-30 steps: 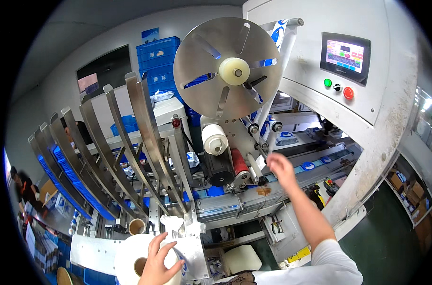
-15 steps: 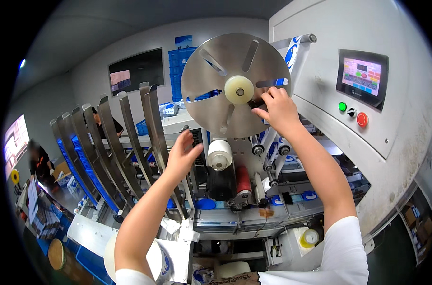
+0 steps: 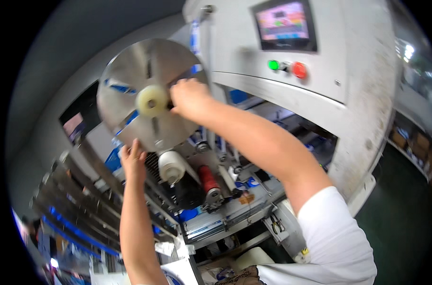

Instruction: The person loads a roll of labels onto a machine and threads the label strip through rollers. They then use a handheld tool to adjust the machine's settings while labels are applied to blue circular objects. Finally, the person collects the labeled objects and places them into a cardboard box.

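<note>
A large slotted metal disc [image 3: 125,61] with a pale yellow hub [image 3: 152,100] stands upright in front of me. My right hand [image 3: 190,99] is closed at the right of the hub, its fingers curled round a small black knob that they mostly cover. My left hand [image 3: 133,159] is raised to the disc's lower left rim, fingers apart, the fingertips at the edge. Motion blur hides whether they press on it. Just below the disc is a white roll [image 3: 171,167], with a red roller [image 3: 208,180] to its right.
A white machine housing [image 3: 296,90] rises at the right, carrying a lit screen [image 3: 284,23], a green button [image 3: 273,65] and a red button [image 3: 299,70]. Tall metal guide bars [image 3: 88,190] stand at the left. Pliers [image 3: 276,224] lie in a tray below.
My view has swung right and tilted, so the disc sits further left. My left hand has come up to the disc's rim from beside it. My right hand stays by the hub.
</note>
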`<action>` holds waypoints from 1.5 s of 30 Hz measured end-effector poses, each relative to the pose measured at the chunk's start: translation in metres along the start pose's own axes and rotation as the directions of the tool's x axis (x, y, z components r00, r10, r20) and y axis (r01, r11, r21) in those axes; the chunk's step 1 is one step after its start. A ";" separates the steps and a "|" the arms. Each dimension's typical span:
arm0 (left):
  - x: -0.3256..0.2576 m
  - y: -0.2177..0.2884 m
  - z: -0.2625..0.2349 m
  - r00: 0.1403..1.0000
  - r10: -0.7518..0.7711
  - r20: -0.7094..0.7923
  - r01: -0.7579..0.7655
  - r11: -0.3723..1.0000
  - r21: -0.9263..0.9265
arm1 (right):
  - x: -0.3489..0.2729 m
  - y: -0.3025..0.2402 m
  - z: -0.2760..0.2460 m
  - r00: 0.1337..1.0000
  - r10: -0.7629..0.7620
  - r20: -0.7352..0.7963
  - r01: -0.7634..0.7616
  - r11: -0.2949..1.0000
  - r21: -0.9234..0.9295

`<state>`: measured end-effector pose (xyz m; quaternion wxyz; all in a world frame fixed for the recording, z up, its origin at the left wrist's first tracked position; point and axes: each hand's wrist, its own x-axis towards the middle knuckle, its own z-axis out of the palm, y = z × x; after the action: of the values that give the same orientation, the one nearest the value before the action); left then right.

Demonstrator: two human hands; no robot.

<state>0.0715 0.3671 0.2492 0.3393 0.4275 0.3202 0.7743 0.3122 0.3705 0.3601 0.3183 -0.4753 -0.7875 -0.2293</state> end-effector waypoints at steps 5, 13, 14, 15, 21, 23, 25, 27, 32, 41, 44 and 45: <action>-0.001 0.003 0.011 1.000 0.014 0.021 -0.015 0.999 0.052 | -0.002 0.011 0.005 1.000 -0.001 -0.011 0.002 0.998 0.058; 0.005 -0.001 -0.008 0.996 0.028 0.081 -0.028 1.000 -0.006 | -0.013 0.008 0.011 0.966 -0.075 -0.247 0.096 0.993 0.072; -0.001 -0.003 0.003 0.999 0.012 0.037 -0.013 1.000 0.026 | -0.021 0.002 0.027 0.893 -0.171 -0.417 0.179 0.984 -0.020; -0.002 -0.006 -0.001 1.000 -0.002 0.022 0.001 1.000 0.010 | -0.026 -0.006 0.038 0.848 -0.182 -0.498 0.201 0.979 -0.016; -0.009 0.006 0.006 1.000 -0.005 -0.011 0.006 0.999 0.033 | -0.042 -0.014 0.059 0.773 -0.440 -0.457 0.506 0.862 0.025; -0.009 0.005 0.007 1.000 0.010 0.012 -0.011 1.000 0.014 | -0.040 -0.010 0.061 0.818 -0.400 -0.413 0.483 0.868 0.117; -0.006 0.000 0.003 1.000 -0.016 0.016 0.015 0.999 0.037 | -0.033 -0.006 0.044 0.918 -0.275 -0.286 0.357 0.888 0.291; -0.009 0.000 0.002 1.000 -0.012 -0.011 0.012 1.000 0.023 | -0.008 0.002 0.013 0.738 -0.167 -0.654 0.421 0.871 0.252; -0.019 0.002 0.022 0.995 -0.034 -0.093 0.030 0.998 -0.047 | 0.063 0.035 -0.029 0.642 -0.245 -0.726 0.247 0.963 -0.106; -0.022 -0.003 0.007 0.993 -0.081 0.083 0.093 0.982 -0.166 | 0.085 0.035 -0.053 0.877 -0.199 -0.437 0.301 0.937 0.177; -0.080 0.026 -0.014 0.995 0.036 0.092 -0.028 0.996 -0.086 | 0.031 0.015 -0.075 0.835 -0.192 -0.516 0.369 0.891 0.264; -0.110 0.045 -0.016 0.995 0.098 0.007 -0.095 0.983 -0.157 | 0.010 0.002 -0.087 0.810 -0.210 -0.548 0.412 0.868 0.277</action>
<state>0.0904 0.2508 0.2287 0.3363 0.4201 0.2347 0.8095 0.3356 0.3196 0.4282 0.5550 -0.1894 -0.7749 -0.2359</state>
